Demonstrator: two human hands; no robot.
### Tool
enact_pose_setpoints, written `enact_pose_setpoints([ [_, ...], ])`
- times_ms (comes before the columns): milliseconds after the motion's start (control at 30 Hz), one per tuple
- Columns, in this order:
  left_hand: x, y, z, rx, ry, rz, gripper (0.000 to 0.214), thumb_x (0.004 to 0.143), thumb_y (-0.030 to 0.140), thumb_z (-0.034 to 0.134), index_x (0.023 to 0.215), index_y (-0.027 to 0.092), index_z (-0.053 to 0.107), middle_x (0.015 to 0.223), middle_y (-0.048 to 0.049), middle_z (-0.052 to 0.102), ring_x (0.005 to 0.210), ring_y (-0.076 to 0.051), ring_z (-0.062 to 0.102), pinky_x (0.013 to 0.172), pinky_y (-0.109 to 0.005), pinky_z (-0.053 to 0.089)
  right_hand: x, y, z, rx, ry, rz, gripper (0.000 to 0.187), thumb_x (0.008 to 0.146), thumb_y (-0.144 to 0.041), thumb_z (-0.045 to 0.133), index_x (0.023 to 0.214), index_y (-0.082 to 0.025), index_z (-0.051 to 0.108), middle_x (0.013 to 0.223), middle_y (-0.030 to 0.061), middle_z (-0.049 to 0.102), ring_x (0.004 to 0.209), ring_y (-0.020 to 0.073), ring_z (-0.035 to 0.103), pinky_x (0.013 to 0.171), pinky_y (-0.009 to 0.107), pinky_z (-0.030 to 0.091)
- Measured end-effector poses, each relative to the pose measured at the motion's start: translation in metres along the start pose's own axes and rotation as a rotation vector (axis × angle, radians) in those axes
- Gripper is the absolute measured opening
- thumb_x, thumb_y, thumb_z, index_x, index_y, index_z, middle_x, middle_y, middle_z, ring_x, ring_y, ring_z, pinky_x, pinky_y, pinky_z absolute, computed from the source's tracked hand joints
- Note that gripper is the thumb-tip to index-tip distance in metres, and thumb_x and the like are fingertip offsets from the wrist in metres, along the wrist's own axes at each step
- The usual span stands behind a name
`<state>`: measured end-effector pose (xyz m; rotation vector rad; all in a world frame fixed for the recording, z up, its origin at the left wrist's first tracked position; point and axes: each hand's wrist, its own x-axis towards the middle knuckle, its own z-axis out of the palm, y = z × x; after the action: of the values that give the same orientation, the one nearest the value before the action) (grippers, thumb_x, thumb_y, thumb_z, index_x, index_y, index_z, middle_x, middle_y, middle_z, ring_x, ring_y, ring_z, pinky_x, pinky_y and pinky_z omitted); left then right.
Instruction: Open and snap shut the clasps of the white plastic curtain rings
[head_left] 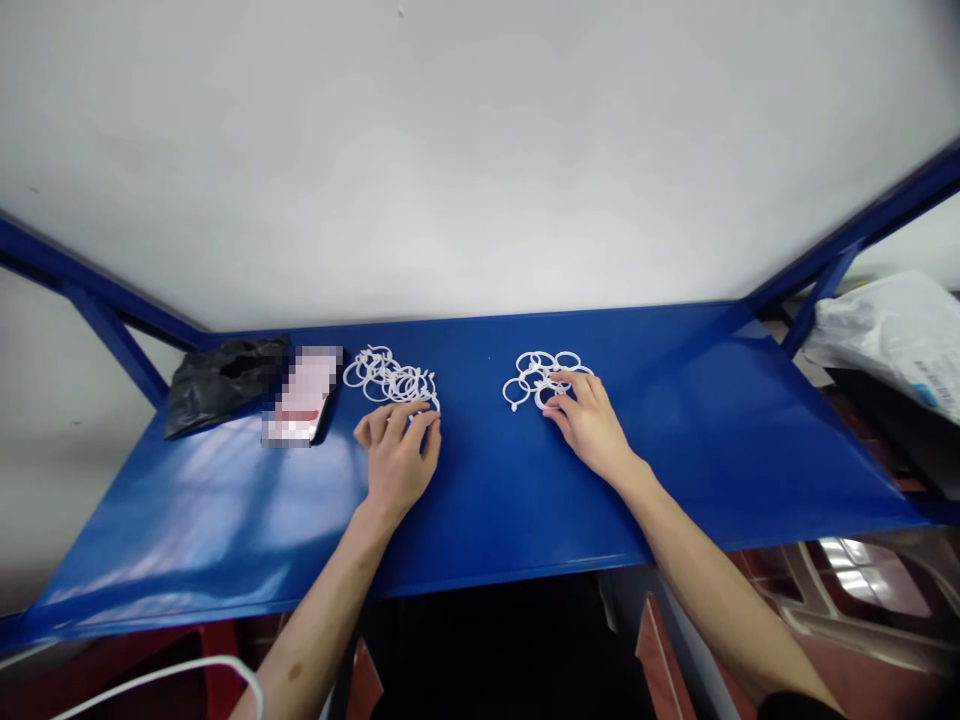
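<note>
A heap of thin white plastic rings [379, 378], each with a small knob, lies tangled on the blue table left of centre. My left hand [397, 455] is at the heap's near edge, thumb and index finger closed on one white ring [438, 404]. To the right lies a looser group of similar rings [534, 368], some overlapping. Over its near side, my right hand [589, 420] pinches a ring [541, 398] between thumb and fingers. Its fingers partly cover the rings beneath.
A phone [304, 395] and a crumpled black plastic bag [225, 380] lie at the table's left. The blue tabletop [480, 500] meets a pale wall behind. Blue frame bars [817, 290] rise at both sides. A white plastic bag [892, 330] sits beyond the right edge.
</note>
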<state>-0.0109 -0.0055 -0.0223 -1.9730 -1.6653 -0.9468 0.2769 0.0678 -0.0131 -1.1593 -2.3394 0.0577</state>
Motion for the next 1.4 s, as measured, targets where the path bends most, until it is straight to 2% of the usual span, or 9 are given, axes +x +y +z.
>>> enact_pose_setpoints([
  [200,-0.001,0.014,-0.001,-0.130,-0.037,0.158,0.015,0.086,0.013,0.070,0.097,0.022,0.066,0.096,-0.0023,0.075,0.096,-0.022,0.060,0.092,-0.042,0.039,-0.003,-0.011,0.002,0.152,0.010,-0.060,0.007,0.096,-0.019,0.061,0.093,-0.019,0.068,0.128,0.0126,0.060,0.117,0.0292,0.056,0.095,0.051,0.054],
  [400,-0.004,0.023,0.003,-0.246,-0.147,0.275,0.013,0.089,0.012,0.066,0.101,0.018,0.066,0.096,-0.0048,0.073,0.093,-0.021,0.061,0.086,-0.036,0.046,-0.006,-0.021,0.007,0.256,0.017,-0.125,0.008,0.098,-0.020,0.058,0.098,-0.020,0.066,0.126,0.0123,0.060,0.113,0.0252,0.061,0.090,0.044,0.056],
  [567,-0.005,0.028,0.007,-0.276,-0.217,0.304,0.014,0.092,0.017,0.062,0.105,0.018,0.068,0.095,-0.0056,0.072,0.089,-0.020,0.062,0.086,-0.036,0.047,-0.006,-0.030,0.012,0.283,-0.050,-0.170,0.008,0.098,-0.022,0.058,0.098,-0.019,0.066,0.126,0.0124,0.061,0.112,0.0244,0.062,0.090,0.042,0.058],
  [833,-0.005,0.028,0.008,-0.271,-0.279,0.242,0.015,0.094,0.027,0.063,0.106,0.018,0.066,0.103,-0.0072,0.071,0.096,-0.022,0.063,0.088,-0.039,0.048,-0.008,-0.035,0.012,0.321,-0.159,-0.178,0.010,0.097,-0.026,0.061,0.096,-0.019,0.069,0.129,0.0113,0.059,0.102,0.0207,0.067,0.087,0.041,0.061],
  [1000,-0.008,0.029,0.008,-0.279,-0.270,0.407,0.015,0.094,0.025,0.063,0.108,0.020,0.067,0.106,-0.0060,0.071,0.096,-0.021,0.063,0.086,-0.037,0.047,-0.010,-0.037,0.011,0.256,-0.163,-0.222,0.015,0.095,-0.031,0.065,0.095,-0.017,0.068,0.126,0.0125,0.060,0.098,0.0217,0.068,0.085,0.041,0.061],
  [1100,-0.010,0.029,0.009,-0.278,-0.306,0.493,0.019,0.095,0.019,0.061,0.114,0.020,0.066,0.105,-0.0054,0.072,0.094,-0.020,0.062,0.083,-0.036,0.046,-0.009,-0.039,0.012,0.167,-0.157,-0.243,0.017,0.094,-0.035,0.065,0.095,-0.018,0.069,0.123,0.0127,0.062,0.095,0.0235,0.067,0.081,0.044,0.060],
  [1233,-0.012,0.027,0.011,-0.265,-0.334,0.480,0.023,0.096,0.015,0.059,0.118,0.019,0.065,0.104,-0.0058,0.072,0.093,-0.020,0.061,0.082,-0.036,0.045,-0.008,-0.039,0.013,0.149,-0.136,-0.235,0.021,0.091,-0.038,0.069,0.098,-0.019,0.069,0.121,0.0130,0.063,0.106,0.0275,0.063,0.085,0.047,0.058],
  [1400,-0.011,0.029,0.011,-0.240,-0.352,0.442,0.017,0.097,0.017,0.057,0.109,0.021,0.068,0.103,-0.0045,0.073,0.093,-0.020,0.061,0.082,-0.036,0.044,-0.006,-0.037,0.005,0.221,-0.194,-0.206,0.028,0.091,-0.038,0.069,0.112,-0.020,0.066,0.127,0.0140,0.059,0.115,0.0280,0.060,0.092,0.049,0.057],
])
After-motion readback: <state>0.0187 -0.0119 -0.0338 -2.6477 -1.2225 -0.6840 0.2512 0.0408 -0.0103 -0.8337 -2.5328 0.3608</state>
